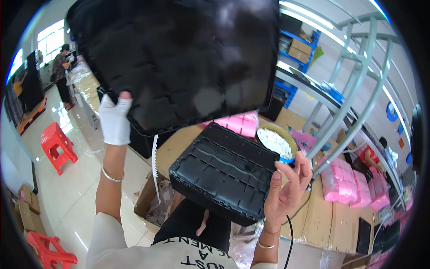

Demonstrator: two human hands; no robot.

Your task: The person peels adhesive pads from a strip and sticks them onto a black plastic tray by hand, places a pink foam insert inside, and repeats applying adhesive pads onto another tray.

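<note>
My left hand (115,119), in a white glove that leaves the thumb tip bare, grips the lower left edge of a large glossy black plastic tray (179,67). That tray is raised high and fills the upper middle of the view; its far side is hidden. Below it a stack of black plastic trays (224,168) rests at the table's near edge. My bare right hand (289,188) is beside the right corner of the stack, fingers apart and slightly bent, holding nothing. Whether its fingertips touch the stack I cannot tell.
A bowl of small white pieces (274,142) stands behind the stack, next to pink packs (237,123). More pink bundles (342,181) and a black phone-like slab (363,235) lie at right. Grey metal frame (358,85) rises there. Red stools (58,148) and a person (62,71) are left.
</note>
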